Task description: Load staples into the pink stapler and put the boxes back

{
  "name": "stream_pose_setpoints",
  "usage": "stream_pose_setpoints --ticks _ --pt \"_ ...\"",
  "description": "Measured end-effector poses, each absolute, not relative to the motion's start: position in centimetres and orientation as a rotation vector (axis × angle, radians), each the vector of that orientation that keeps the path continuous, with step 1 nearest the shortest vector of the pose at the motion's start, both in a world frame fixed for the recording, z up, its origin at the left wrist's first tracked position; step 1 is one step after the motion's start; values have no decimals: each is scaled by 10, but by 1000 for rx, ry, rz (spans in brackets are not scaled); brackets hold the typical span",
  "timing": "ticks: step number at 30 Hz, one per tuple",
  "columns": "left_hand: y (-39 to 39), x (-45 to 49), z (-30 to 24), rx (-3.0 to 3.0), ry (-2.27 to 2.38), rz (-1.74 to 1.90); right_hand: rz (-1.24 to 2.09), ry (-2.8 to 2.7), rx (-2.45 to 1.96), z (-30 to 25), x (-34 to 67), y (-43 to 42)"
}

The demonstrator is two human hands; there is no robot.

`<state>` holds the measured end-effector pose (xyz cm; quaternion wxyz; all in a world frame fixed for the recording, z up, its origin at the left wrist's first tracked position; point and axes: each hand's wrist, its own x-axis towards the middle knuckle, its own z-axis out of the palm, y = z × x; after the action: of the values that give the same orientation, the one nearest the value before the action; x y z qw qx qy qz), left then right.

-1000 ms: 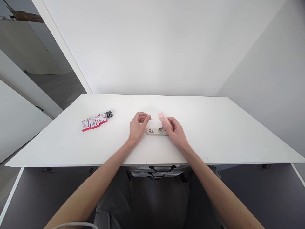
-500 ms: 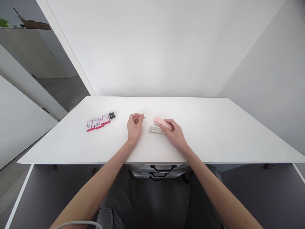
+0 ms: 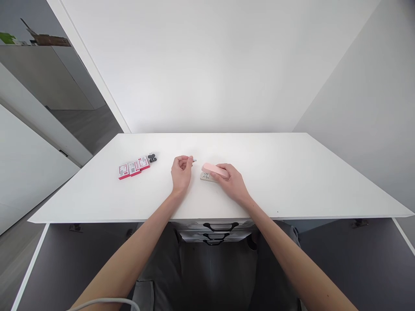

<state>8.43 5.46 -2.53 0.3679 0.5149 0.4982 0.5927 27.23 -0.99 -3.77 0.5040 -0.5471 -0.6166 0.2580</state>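
In the head view, my right hand (image 3: 232, 181) is wrapped round a stapler (image 3: 211, 168) with a pink top. Its pale beige base (image 3: 205, 176) shows below and in front, with a patterned metal square on it; the rear of the base is hidden by my fingers. My left hand (image 3: 181, 173) is closed in a pinch just left of the stapler. From its fingertips a small silvery piece (image 3: 194, 160) pokes out toward the stapler, too small to name surely.
Small pink-and-white boxes (image 3: 133, 167) lie in a row at the left of the white desk (image 3: 292, 181). Beside them is a small black object (image 3: 152, 157). A wall (image 3: 207, 65) rises behind the desk. Drawers with black handles (image 3: 221, 227) are under the front edge.
The stapler and my right hand have shifted slightly left, and its pink top sits closer over the base. My left hand has moved slightly left, still pinching the silvery piece.
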Motion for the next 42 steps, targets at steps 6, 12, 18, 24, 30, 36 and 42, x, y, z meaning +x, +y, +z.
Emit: stream_pose_setpoints --ticks 6,12,18,24,30,36,42 --pt "35 83 -22 1464 1185 1565 631 -1393 -1249 -36 273 -13" --pt "6 95 -8 1734 1197 1509 384 -1511 -1175 -31 272 -18" --pt "-1 111 -5 1881 1186 1354 255 -1507 -1146 -29 269 -24" --pt "6 107 -6 2134 1194 1427 195 -1440 -1126 -33 269 -22" --pt "31 89 -6 2615 952 1024 162 -1284 -1220 -33 270 -18" --pt "50 83 -13 2600 1059 1014 119 -1290 -1240 -34 270 -17" --pt "77 58 -18 2445 1352 1228 143 -1296 -1261 -35 271 -15"
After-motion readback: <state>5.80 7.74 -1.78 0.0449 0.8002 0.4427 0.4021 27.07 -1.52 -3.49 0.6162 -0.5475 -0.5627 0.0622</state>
